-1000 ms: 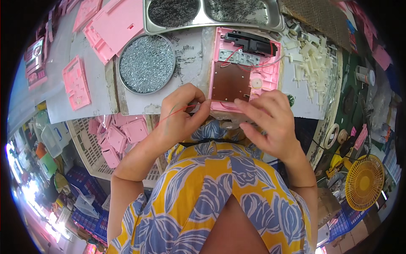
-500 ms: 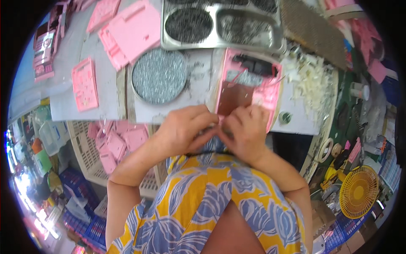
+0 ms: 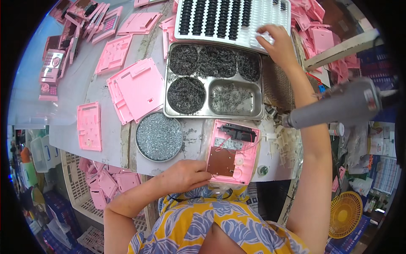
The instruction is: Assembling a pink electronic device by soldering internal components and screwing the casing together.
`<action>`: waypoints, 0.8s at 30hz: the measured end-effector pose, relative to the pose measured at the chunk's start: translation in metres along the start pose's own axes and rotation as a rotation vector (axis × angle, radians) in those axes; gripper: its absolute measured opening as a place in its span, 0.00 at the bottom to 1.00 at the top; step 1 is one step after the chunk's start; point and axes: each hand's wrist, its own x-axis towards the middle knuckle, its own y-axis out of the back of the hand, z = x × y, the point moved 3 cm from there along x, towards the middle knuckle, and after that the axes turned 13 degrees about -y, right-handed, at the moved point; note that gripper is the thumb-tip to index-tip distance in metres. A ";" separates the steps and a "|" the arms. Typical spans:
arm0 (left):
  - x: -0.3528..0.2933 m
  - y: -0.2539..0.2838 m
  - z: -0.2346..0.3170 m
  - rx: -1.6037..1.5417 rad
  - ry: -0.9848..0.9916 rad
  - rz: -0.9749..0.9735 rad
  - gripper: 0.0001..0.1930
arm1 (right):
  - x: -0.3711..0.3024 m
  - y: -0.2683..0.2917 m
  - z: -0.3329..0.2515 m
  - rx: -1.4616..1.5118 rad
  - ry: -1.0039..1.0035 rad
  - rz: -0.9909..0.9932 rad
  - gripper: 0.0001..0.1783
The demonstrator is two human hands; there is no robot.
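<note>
Case (image 3: 250, 158), pink and open, sits at the table's (image 3: 115, 149) near edge; the left hand (image 3: 185, 175), fingertips against its eight-o'clock side (grip unclear), could nudge it off. Dish (image 3: 160, 160) at ten: silvery bits (image 3: 159, 135); steel tray (image 3: 192, 115), eleven: dark bits (image 3: 186, 95); white tray (image 3: 258, 19), twelve: black parts (image 3: 211, 17), right hand (image 3: 277, 41) above, seemingly empty.

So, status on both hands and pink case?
Left hand at left edge of pink case. Right hand open, by white tray. Grey tool hides part of right forearm.

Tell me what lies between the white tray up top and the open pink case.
In the head view, a metal tray of small dark pieces lies between the white tray and the pink case.
</note>
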 end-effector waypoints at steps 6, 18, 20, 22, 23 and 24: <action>-0.006 0.001 0.007 0.006 0.067 0.042 0.10 | 0.051 -0.050 0.005 -0.198 0.091 -0.108 0.13; -0.003 -0.006 0.004 0.033 0.104 0.059 0.11 | -0.152 0.103 0.037 0.837 -0.821 0.293 0.17; -0.009 -0.006 0.009 0.042 0.151 0.058 0.11 | -0.221 0.107 -0.057 0.528 -0.912 0.221 0.16; -0.009 -0.003 0.011 0.024 0.170 0.053 0.11 | -0.285 0.101 -0.134 0.765 -0.856 -0.203 0.15; -0.009 -0.002 0.012 0.018 0.180 0.049 0.12 | -0.296 0.094 -0.160 0.647 -0.750 -0.366 0.13; -0.005 -0.002 0.011 0.016 0.172 0.039 0.12 | -0.297 0.089 -0.182 0.570 -0.608 -0.393 0.11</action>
